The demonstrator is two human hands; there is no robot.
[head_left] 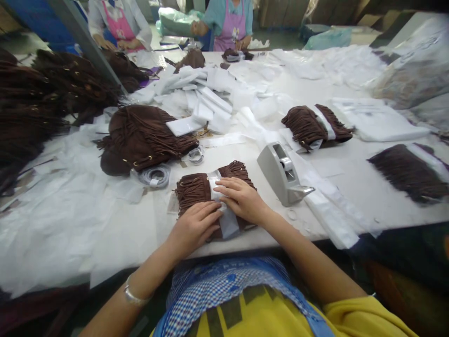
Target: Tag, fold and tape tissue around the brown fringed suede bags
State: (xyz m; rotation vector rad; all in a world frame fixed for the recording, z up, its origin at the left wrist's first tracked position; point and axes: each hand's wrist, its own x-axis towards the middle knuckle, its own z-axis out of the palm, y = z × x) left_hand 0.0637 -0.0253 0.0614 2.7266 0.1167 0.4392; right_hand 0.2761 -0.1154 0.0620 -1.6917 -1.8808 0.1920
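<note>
In front of me on the white table lies a folded brown fringed bag (193,189), with a white paper band (229,223) around its middle. My left hand (198,223) rests flat on the bag's near left part, its fingertips at the band. From the right, my right hand (242,199) lies across the band, fingers stretched out. Neither hand is wrapped around anything. A grey tape dispenser (278,175) stands just right of the bag. To the left are a coil of grey cord (154,176) and a larger brown fringed bag (140,138).
Two banded fringed bags, one behind the dispenser (308,124) and one at the right edge (407,171), lie on the table. White paper strips (329,220) run beside the dispenser. White packing pieces (206,105) are heaped behind. Two people in pink aprons (229,28) work across the table.
</note>
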